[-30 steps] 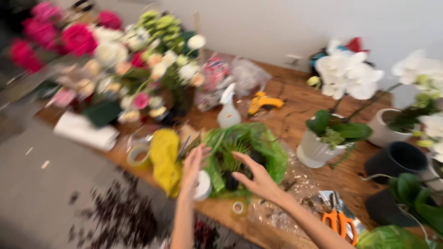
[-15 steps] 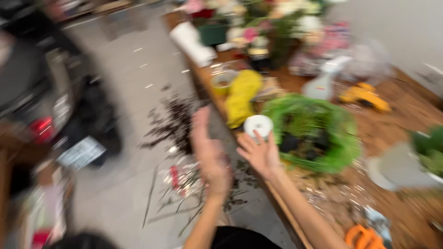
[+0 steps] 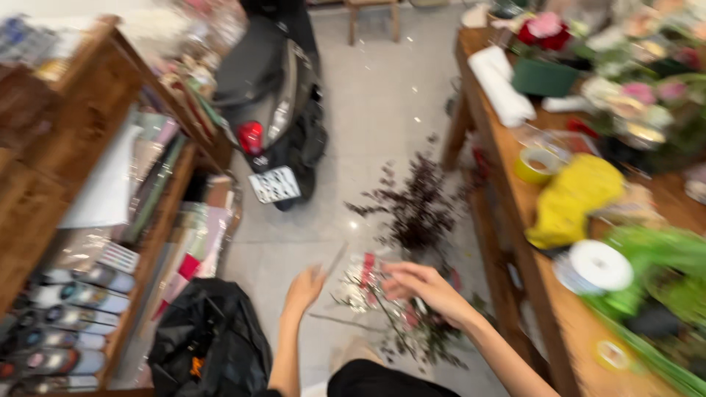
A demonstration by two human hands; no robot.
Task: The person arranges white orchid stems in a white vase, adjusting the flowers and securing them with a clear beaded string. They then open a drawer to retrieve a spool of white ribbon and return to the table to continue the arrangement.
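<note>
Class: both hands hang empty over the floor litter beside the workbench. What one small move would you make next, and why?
Probably lower the right hand toward the stems and wrapper scraps on the floor below it. Both it and the left hand are open and empty, hovering over that litter, away from the wooden bench.

Yellow cloth (image 3: 570, 200), white tape roll (image 3: 599, 265), black bag (image 3: 209, 340), dk purple clippings (image 3: 419, 209).

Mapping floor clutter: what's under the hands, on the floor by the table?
Beneath the left hand and right hand: dark cut stems and twigs and a crumpled wrapper on grey floor tiles. The hands and motion blur hide what lies directly under them.
</note>
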